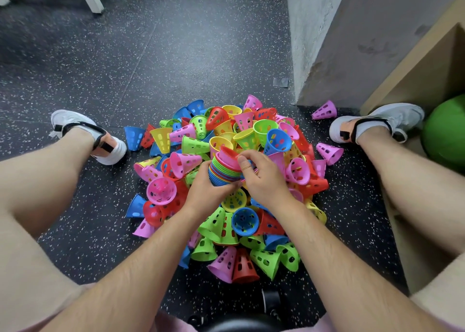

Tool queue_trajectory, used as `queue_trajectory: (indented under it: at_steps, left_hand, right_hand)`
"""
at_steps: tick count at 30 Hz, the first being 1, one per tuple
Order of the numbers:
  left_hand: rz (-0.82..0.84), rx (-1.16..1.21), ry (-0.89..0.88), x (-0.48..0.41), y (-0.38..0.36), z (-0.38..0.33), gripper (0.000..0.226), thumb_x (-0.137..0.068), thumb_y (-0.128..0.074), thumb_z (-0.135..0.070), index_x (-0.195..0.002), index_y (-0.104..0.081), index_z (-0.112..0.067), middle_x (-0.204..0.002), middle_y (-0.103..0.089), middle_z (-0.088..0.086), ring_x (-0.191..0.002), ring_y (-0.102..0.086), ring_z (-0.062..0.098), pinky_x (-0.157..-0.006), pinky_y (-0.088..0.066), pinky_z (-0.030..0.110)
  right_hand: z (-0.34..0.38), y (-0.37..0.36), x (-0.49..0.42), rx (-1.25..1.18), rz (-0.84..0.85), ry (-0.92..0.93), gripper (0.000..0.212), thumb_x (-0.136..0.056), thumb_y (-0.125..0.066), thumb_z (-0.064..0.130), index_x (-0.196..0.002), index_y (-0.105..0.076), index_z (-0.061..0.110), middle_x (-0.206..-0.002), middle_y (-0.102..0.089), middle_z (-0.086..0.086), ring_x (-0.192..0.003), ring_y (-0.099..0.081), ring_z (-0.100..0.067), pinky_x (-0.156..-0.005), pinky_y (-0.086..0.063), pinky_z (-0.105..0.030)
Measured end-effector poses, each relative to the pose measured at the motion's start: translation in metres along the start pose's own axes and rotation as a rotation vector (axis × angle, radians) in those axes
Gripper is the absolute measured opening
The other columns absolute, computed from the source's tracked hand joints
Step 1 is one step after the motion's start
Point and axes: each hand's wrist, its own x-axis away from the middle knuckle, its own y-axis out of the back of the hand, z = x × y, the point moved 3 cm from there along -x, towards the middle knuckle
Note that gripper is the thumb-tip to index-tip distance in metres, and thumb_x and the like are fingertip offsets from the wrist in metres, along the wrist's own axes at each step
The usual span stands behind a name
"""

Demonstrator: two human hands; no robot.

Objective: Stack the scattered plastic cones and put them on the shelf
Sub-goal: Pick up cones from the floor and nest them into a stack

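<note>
Gripping one nested stack of cones (223,172), the left hand (208,193) is curling round it; the right hand (261,178) grip is pinching one red cone (227,151) atop.

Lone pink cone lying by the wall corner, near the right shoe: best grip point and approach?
Pinch the pink cone across its tapered wall near the wide rim, coming from above. It lies on its side, clear of the pile, rim turned away from it, both flanks free.

Single head-worn view, looking steeply down and forward, close over the floor (176,55) between the legs
</note>
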Motion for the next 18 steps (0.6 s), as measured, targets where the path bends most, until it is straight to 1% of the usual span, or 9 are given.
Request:
queue_trajectory:
  at_steps: [2,4,6,8,10,12,14,16,18]
  left_hand:
    - [0.004,0.010,-0.001,-0.002,-0.008,-0.003,0.062,-0.074,-0.093,-0.014,-0.122,-0.054,-0.014,-0.100,-0.067,0.000,-0.076,-0.067,-0.005,-0.070,-0.055,0.016]
    - [0.010,0.027,-0.005,-0.003,-0.016,-0.004,0.059,-0.074,-0.092,-0.011,-0.119,-0.054,-0.016,-0.099,-0.067,-0.002,-0.074,-0.067,-0.006,-0.069,-0.054,0.015]
    - [0.012,0.039,-0.007,-0.006,-0.026,-0.007,0.058,-0.075,-0.092,-0.011,-0.118,-0.054,-0.019,-0.099,-0.067,-0.001,-0.075,-0.067,-0.005,-0.070,-0.054,0.016]
    - [0.021,0.040,-0.018,-0.011,-0.036,-0.012,0.060,-0.074,-0.093,-0.013,-0.120,-0.054,-0.019,-0.102,-0.068,0.001,-0.078,-0.068,0.000,-0.073,-0.056,0.017]
    - [0.031,0.026,-0.032,-0.016,-0.046,-0.014,0.062,-0.073,-0.094,-0.017,-0.121,-0.055,-0.020,-0.106,-0.068,0.003,-0.085,-0.070,0.007,-0.077,-0.058,0.022]
    - [0.038,0.006,-0.043,-0.020,-0.053,-0.013,0.062,-0.071,-0.095,-0.021,-0.120,-0.056,-0.022,-0.107,-0.069,0.003,-0.090,-0.071,0.014,-0.082,-0.060,0.030]
    - [0.059,-0.013,-0.040,-0.020,-0.057,-0.010,0.064,-0.070,-0.095,-0.023,-0.121,-0.056,-0.024,-0.107,-0.068,0.003,-0.091,-0.070,0.015,-0.083,-0.061,0.035]
    - [0.079,-0.022,-0.029,-0.018,-0.058,-0.008,0.063,-0.071,-0.095,-0.023,-0.120,-0.055,-0.027,-0.107,-0.067,0.002,-0.091,-0.070,0.013,-0.083,-0.061,0.035]
    - [0.090,-0.025,-0.019,-0.017,-0.059,-0.006,0.061,-0.071,-0.095,-0.022,-0.117,-0.055,-0.031,-0.106,-0.067,0.001,-0.089,-0.070,0.011,-0.082,-0.062,0.035]
  right_hand:
    - [-0.004,0.003,0.001,-0.043,0.033,-0.028,0.027,-0.103,-0.046,0.043,-0.113,-0.064,0.027,-0.107,-0.066,0.007,-0.103,-0.060,-0.010,-0.089,-0.051,-0.034]
    - [-0.010,0.008,0.000,-0.052,0.032,-0.048,0.028,-0.102,-0.046,0.044,-0.115,-0.064,0.027,-0.110,-0.065,0.006,-0.108,-0.058,-0.010,-0.094,-0.050,-0.036]
    - [-0.016,0.018,-0.001,0.020,-0.056,-0.003,0.028,-0.102,-0.048,0.037,-0.113,-0.067,0.020,-0.112,-0.064,0.005,-0.111,-0.055,-0.012,-0.099,-0.045,-0.036]
    - [-0.024,0.029,-0.004,0.142,-0.172,0.042,0.033,-0.100,-0.046,0.034,-0.110,-0.071,0.015,-0.117,-0.065,0.001,-0.117,-0.052,-0.018,-0.105,-0.039,-0.037]
    - [-0.033,0.038,-0.009,0.256,-0.201,-0.014,0.041,-0.100,-0.041,0.037,-0.112,-0.073,0.016,-0.127,-0.063,-0.001,-0.126,-0.046,-0.022,-0.111,-0.032,-0.035]
    - [-0.041,0.044,-0.015,0.355,-0.161,-0.113,0.043,-0.102,-0.038,0.042,-0.117,-0.072,0.021,-0.141,-0.057,0.002,-0.134,-0.037,-0.023,-0.115,-0.024,-0.038]
    - [-0.047,0.046,-0.020,0.414,-0.097,-0.170,0.039,-0.104,-0.039,0.043,-0.121,-0.070,0.028,-0.150,-0.048,0.010,-0.142,-0.027,-0.021,-0.118,-0.015,-0.040]
    - [-0.051,0.045,-0.025,0.418,-0.030,-0.206,0.038,-0.104,-0.038,0.046,-0.122,-0.068,0.033,-0.151,-0.046,0.015,-0.145,-0.021,-0.019,-0.118,-0.008,-0.039]
    - [-0.054,0.043,-0.027,0.424,0.005,-0.218,0.037,-0.104,-0.039,0.045,-0.125,-0.067,0.032,-0.148,-0.049,0.017,-0.145,-0.021,-0.018,-0.117,-0.009,-0.039]
